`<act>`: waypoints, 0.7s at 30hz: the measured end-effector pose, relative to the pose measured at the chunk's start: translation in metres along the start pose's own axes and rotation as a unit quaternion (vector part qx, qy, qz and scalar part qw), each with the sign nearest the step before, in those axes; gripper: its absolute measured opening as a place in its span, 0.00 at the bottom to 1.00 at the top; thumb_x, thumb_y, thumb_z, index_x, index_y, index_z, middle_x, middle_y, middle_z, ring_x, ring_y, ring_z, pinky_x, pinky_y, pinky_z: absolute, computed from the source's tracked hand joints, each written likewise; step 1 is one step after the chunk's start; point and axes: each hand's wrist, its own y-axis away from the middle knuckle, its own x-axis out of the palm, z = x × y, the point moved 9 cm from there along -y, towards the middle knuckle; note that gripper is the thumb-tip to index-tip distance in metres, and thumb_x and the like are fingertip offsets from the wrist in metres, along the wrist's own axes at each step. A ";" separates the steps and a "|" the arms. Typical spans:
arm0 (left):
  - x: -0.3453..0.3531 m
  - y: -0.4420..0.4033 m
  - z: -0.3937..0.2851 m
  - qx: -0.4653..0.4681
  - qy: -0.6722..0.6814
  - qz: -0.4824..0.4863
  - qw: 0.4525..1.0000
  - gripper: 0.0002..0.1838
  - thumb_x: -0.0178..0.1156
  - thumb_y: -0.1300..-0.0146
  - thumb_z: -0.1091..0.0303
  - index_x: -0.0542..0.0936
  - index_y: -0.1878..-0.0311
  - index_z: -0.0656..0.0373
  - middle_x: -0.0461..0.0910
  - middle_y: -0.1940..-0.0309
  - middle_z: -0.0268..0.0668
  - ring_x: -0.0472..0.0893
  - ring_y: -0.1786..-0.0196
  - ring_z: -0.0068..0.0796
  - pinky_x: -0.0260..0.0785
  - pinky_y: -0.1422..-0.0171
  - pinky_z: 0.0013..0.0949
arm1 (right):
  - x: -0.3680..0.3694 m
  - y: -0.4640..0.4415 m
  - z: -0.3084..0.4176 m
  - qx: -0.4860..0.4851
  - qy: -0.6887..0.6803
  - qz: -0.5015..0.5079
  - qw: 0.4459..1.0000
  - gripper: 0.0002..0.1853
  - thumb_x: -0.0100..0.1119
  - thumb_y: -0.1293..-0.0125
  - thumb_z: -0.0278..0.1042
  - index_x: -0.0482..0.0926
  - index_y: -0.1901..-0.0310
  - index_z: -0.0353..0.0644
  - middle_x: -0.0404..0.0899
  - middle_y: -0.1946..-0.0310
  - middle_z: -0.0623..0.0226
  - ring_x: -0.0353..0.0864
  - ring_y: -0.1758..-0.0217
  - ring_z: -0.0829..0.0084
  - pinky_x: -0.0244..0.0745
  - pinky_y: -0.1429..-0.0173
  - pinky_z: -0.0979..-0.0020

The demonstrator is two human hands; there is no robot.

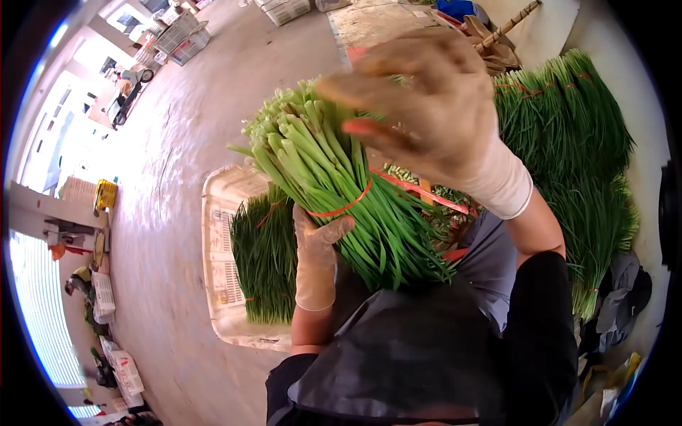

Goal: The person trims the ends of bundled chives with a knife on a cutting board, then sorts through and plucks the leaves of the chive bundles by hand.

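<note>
A thick bunch of garlic chives [341,170], pale cut ends up and green leaves toward my lap, is bound by a red band [344,202]. My left hand [320,245], in a light glove, supports it from the near left side, thumb across the stalks just below the band. Above the cut ends is my right hand [433,106], in a soiled light glove and blurred by motion. Its fingers look apart, with a reddish patch near one fingertip; I see nothing held in them. Whether it touches the stalks is unclear.
A pale plastic crate [219,202] on the left holds more banded chives [266,248]. Stacked bunches [568,156] lie along the wall at right. Beyond are a bamboo stick [511,27], white crates [284,10] and a parked scooter [126,96] on the concrete floor [170,241].
</note>
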 end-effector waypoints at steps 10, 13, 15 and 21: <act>0.013 0.002 -0.003 -0.014 -0.046 -0.018 0.999 0.39 0.76 0.62 0.75 0.73 0.41 0.62 0.80 0.51 0.37 0.80 0.50 0.30 0.74 0.44 0.33 | 0.014 0.036 -0.078 0.158 0.086 0.034 0.983 0.13 0.69 0.44 0.34 0.78 0.58 0.45 0.77 0.64 0.65 0.78 0.57 0.62 0.75 0.53 0.61; 0.019 0.000 0.000 -0.039 -0.063 -0.041 0.996 0.36 0.74 0.58 0.78 0.72 0.41 0.63 0.80 0.52 0.39 0.82 0.54 0.29 0.78 0.51 0.30 | 0.013 0.039 -0.044 0.218 -0.183 0.035 0.958 0.09 0.66 0.42 0.33 0.82 0.59 0.47 0.79 0.68 0.67 0.82 0.63 0.63 0.78 0.56 0.64; 0.028 0.001 -0.002 -0.023 -0.055 -0.072 0.996 0.32 0.72 0.54 0.81 0.71 0.43 0.64 0.80 0.56 0.41 0.83 0.62 0.29 0.82 0.61 0.29 | 0.022 0.038 -0.034 0.241 -0.217 0.032 0.945 0.09 0.66 0.41 0.32 0.82 0.58 0.46 0.80 0.68 0.66 0.82 0.63 0.62 0.78 0.56 0.64; 0.049 -0.002 -0.003 0.005 -0.077 -0.021 0.997 0.35 0.71 0.54 0.85 0.67 0.41 0.63 0.80 0.55 0.43 0.83 0.61 0.31 0.82 0.59 0.33 | 0.031 0.034 -0.041 0.239 -0.184 0.014 0.953 0.07 0.64 0.39 0.34 0.80 0.61 0.42 0.80 0.69 0.63 0.82 0.66 0.64 0.76 0.62 0.66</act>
